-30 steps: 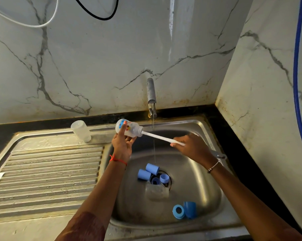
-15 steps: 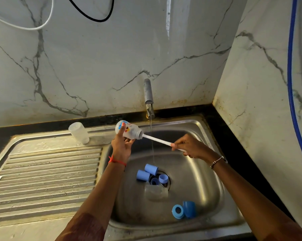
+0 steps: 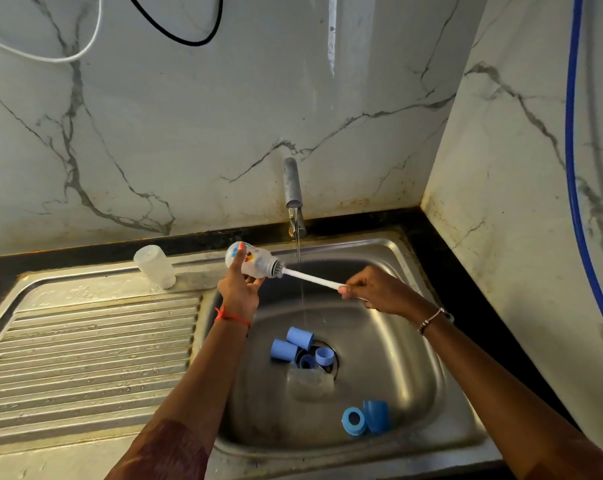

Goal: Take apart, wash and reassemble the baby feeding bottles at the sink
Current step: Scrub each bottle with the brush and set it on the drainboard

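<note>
At the centre of the frame, the left hand (image 3: 239, 289) holds a printed baby bottle (image 3: 255, 263) on its side above the sink (image 3: 414, 265), fingers curled round it. The right hand (image 3: 379, 292) pinches the white brush (image 3: 310, 278), whose bristles sit at the bottle's mouth. Water runs from the tap (image 3: 292, 185). Blue caps (image 3: 300, 337) lie by the drain, and a clear bottle (image 3: 154, 266) stands on the drainboard at left.

Head-worn wide-angle view: I look forward and down, close above the sink (image 3: 402, 344), facing the marble wall (image 3: 189, 133).
</note>
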